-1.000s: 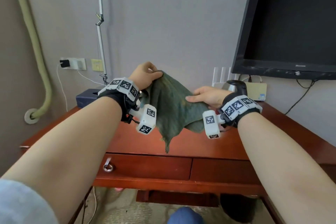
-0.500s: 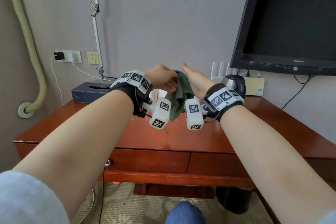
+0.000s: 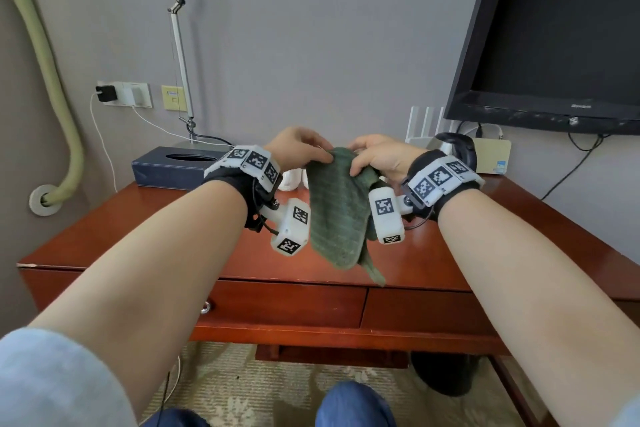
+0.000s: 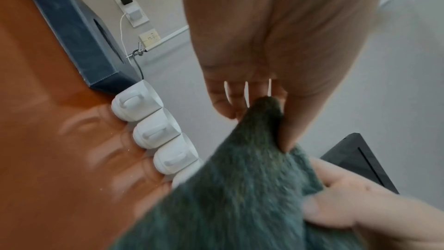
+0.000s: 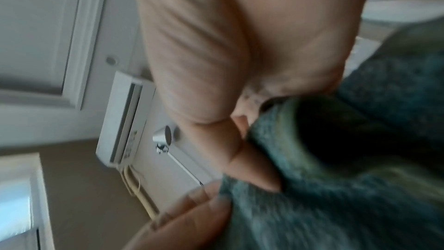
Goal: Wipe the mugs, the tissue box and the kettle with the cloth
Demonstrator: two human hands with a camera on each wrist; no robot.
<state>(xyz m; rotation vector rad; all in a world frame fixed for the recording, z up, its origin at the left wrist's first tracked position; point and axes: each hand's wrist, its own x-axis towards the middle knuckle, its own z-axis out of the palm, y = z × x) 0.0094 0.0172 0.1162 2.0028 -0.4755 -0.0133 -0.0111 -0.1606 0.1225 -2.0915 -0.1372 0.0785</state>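
Both hands hold a folded green cloth (image 3: 337, 208) up above the middle of the red-brown desk (image 3: 166, 236). My left hand (image 3: 304, 149) pinches its top edge between thumb and fingers; the left wrist view shows the cloth (image 4: 240, 187) caught at the thumb tip. My right hand (image 3: 377, 156) grips the same top edge from the right, with the cloth (image 5: 348, 168) bunched against its fingers. Several white mugs (image 4: 153, 130) stand in a row at the back of the desk, next to the dark blue tissue box (image 3: 176, 166). The kettle (image 3: 457, 149) shows partly behind my right wrist.
A black TV (image 3: 554, 38) hangs over the desk's back right, with a white router (image 3: 426, 121) and a beige box (image 3: 491, 156) below it. Wall sockets (image 3: 124, 94) with a charger and a lamp pole (image 3: 180, 45) stand at the back left. Drawers (image 3: 287, 302) face me.
The cloth was spread wide between my hands a second ago. My hands came together, folded it in half, and now hold the folded cloth hanging by its top edge.
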